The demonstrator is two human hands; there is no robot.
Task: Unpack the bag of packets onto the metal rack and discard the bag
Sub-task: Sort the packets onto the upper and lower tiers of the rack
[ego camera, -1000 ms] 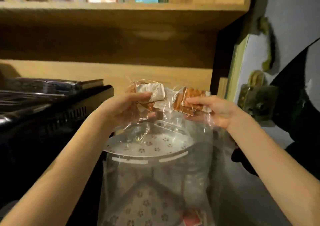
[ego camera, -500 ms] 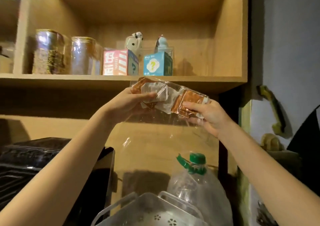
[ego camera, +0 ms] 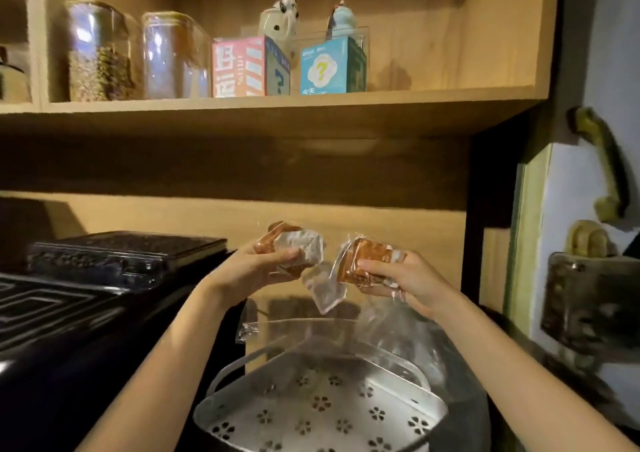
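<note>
A clear plastic bag (ego camera: 391, 334) hangs upside down between my hands, its open mouth drooping over the white metal rack (ego camera: 221, 413), which has flower-shaped holes. My left hand (ego camera: 258, 270) grips one end of the bag around orange and silver packets (ego camera: 294, 244). My right hand (ego camera: 401, 278) grips the other end around an orange packet (ego camera: 363, 261). One silver packet (ego camera: 325, 294) hangs loose inside the bag between my hands, above the rack.
A black appliance (ego camera: 69, 313) with a dark tray on top stands at the left. The wooden shelf (ego camera: 277, 105) above carries two glass jars (ego camera: 100, 50), two small boxes (ego camera: 332, 67) and figurines. A pale door with a handle (ego camera: 602, 164) is at the right.
My view and hands came down from shelf height to just above the rack. The two ends of the bag moved apart and a silver packet slid down between them.
</note>
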